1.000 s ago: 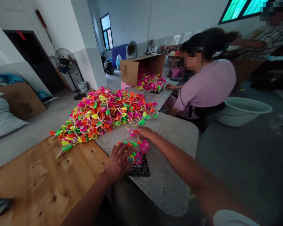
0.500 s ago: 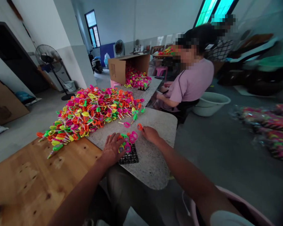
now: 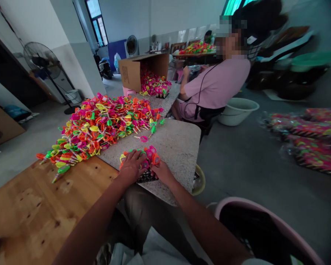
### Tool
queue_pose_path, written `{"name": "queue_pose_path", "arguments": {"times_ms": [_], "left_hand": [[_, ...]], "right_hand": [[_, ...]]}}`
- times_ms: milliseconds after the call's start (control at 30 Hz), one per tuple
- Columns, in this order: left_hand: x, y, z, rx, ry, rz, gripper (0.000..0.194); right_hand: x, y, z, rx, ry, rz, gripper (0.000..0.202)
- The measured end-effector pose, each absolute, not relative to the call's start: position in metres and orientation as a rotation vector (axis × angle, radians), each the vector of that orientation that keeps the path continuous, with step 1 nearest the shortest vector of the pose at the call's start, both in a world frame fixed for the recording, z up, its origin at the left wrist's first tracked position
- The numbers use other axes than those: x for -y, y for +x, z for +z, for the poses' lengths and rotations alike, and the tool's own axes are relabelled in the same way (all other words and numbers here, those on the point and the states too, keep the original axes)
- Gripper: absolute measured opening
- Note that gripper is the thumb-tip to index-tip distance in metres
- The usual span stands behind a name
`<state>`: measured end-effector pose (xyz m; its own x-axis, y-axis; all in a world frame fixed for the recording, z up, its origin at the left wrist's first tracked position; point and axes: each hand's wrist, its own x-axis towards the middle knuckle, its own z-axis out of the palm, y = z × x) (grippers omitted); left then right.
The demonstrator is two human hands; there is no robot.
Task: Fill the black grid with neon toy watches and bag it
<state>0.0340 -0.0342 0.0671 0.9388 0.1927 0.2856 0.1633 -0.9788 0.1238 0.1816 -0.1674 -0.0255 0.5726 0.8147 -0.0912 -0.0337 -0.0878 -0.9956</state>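
A black grid rack (image 3: 147,177) stands at the near edge of the speckled grey tabletop (image 3: 179,147), with several bright plastic toys on thin stems upright in it. Across the tops of these toys lies my left hand (image 3: 129,169), its fingers spread. At the rack's right side my right hand (image 3: 163,173) is closed on an orange plastic toy (image 3: 155,159), beside the pink ones; its stem is hidden. Behind the rack a pink toy (image 3: 143,138) and a green toy (image 3: 153,129) lie loose, near a big mixed pile (image 3: 99,125) of such toys.
A wooden board (image 3: 44,198) adjoins at the left. Further back, a cardboard box (image 3: 130,75) lies tipped with toys spilling out. A co-worker in a pink shirt (image 3: 223,82) sits beyond the table. Near my right arm is a pink tub (image 3: 223,202); wrapped toy packs (image 3: 314,147) lie at right.
My right hand has moved left and inward, bringing the orange toy from over the tabletop to the rack. My left hand stays on the toys. The co-worker's arms are raised higher.
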Motion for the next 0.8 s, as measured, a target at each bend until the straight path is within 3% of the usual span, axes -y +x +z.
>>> {"name": "queue_pose_path", "arguments": {"times_ms": [233,800], "left_hand": [[0.032,0.032,0.06,-0.246,2.983,0.5,0.058],[0.029,0.029,0.047,-0.17,2.902,0.618,0.059]], "right_hand": [[0.169,0.184,-0.016,1.006,-1.683,0.691,0.01],[0.157,0.188,0.004,1.371,-1.869,0.481,0.016]]}}
